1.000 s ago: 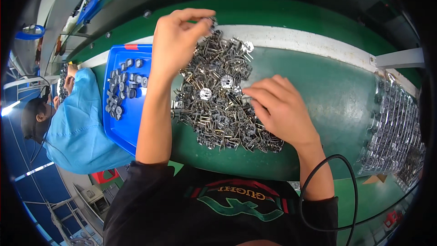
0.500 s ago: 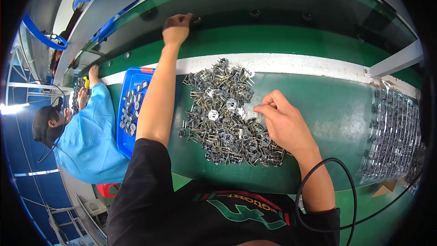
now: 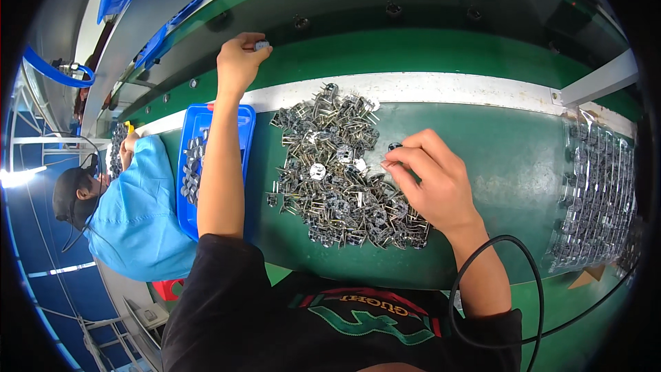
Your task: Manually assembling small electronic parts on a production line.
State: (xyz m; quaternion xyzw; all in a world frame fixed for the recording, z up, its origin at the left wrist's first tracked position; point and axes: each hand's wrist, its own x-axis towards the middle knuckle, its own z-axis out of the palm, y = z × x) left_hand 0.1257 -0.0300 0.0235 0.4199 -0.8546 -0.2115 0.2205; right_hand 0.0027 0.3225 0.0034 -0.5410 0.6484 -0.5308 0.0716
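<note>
Sorting: I am working through a heap of small metal parts (image 3: pixel 344 179) on the green bench (image 3: pixel 502 165).
Left hand (image 3: pixel 237 62): pinching one small part (image 3: pixel 261 45), reaching out to the far rail.
Right hand (image 3: pixel 430 179): fingertips closing on a dark piece (image 3: pixel 394 146) at the heap's edge.
Blue tray (image 3: pixel 206 124): holding some parts, left of heap.
Remaining: most of the heap, I am judging.

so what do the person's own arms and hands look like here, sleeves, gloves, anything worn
Both hands, the left hand and right hand, are bare, with no gloves, rings or watch visible. The forearms are bare too; short black sleeves of a black T-shirt end above the elbows. A thin black cable loops beside the right forearm.
</note>
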